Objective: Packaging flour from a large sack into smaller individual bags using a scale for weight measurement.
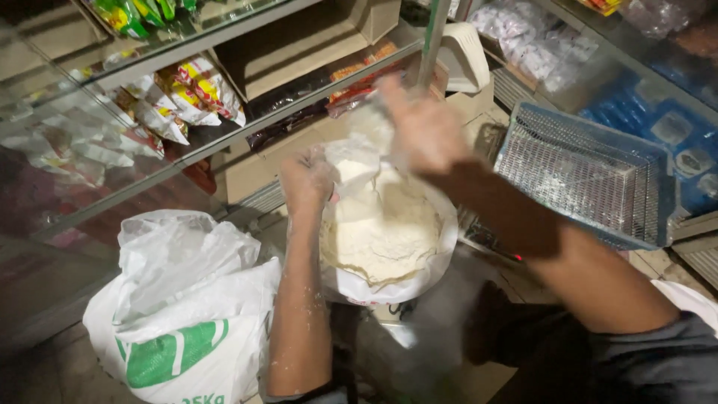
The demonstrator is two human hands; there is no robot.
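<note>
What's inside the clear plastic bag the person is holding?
The clear plastic bag holds a heap of white flour. The left hand grips its edge and the blurred right hand its top. The heap hides the bag's bottom.

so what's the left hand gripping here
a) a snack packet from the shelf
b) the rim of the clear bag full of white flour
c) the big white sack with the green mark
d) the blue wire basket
b: the left hand is closed on the near rim of the clear bag heaped with white flour, apart from the other things.
</note>
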